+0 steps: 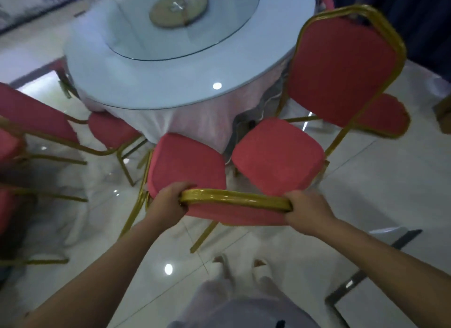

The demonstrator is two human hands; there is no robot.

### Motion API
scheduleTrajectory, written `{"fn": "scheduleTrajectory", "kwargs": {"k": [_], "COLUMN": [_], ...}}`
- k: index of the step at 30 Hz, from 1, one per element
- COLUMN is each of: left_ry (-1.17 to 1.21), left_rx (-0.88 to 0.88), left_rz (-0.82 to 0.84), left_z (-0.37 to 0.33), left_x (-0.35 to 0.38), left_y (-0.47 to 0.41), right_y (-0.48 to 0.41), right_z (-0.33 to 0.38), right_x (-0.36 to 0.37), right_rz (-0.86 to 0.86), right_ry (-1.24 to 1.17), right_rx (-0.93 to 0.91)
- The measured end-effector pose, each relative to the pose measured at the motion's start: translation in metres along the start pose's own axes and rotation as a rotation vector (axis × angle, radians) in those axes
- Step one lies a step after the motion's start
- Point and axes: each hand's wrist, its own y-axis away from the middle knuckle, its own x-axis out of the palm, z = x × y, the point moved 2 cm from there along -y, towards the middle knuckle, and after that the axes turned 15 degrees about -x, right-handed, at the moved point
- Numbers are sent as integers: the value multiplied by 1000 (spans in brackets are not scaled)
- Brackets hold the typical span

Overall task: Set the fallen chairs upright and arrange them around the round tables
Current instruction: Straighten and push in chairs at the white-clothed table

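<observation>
A person's left hand (168,202) and right hand (306,211) grip the two ends of the gold top rail (234,199) of a banquet chair (186,162), fingers curled round the tube, at the near edge of a round table (170,83). The chair stands on its legs on the pale tiled floor (366,193), its back toward the person and its padded red seat facing the table, the seat's front edge just beside the hanging pink-white tablecloth (195,125). The frame is shiny gold metal tubing; seat and back are covered in red fabric (the back is seen almost edge-on from above, so little of its face shows).

Just to its right a second chair (341,66) of the same make stands upright and turned at an angle, its seat nearly touching the first seat and its tall, rounded back rising beside the table's rim. A third chair (112,129) sits at the table to the left; further red chairs at the left edge are too blurred to tell how they stand. A glass turntable (185,34) lies on the tabletop. The person's pale slippers (258,269) show below.
</observation>
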Motion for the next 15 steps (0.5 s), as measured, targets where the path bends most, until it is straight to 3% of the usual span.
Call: {"fn": "scheduleTrajectory", "kwargs": {"k": [5, 8, 15], "left_ry": [139, 234, 602], "left_rx": [-292, -426, -669], "left_rz": [-188, -202, -251], "left_z": [79, 132, 224], "left_x": [-37, -45, -68], "left_y": [23, 31, 67], "right_y": [-26, -33, -85], "right_z": [104, 162, 275], "right_x": [-18, 7, 91], "right_rz": [-18, -6, -36], "right_ry": [253, 270, -62], "right_rx": [-273, -412, -406]}}
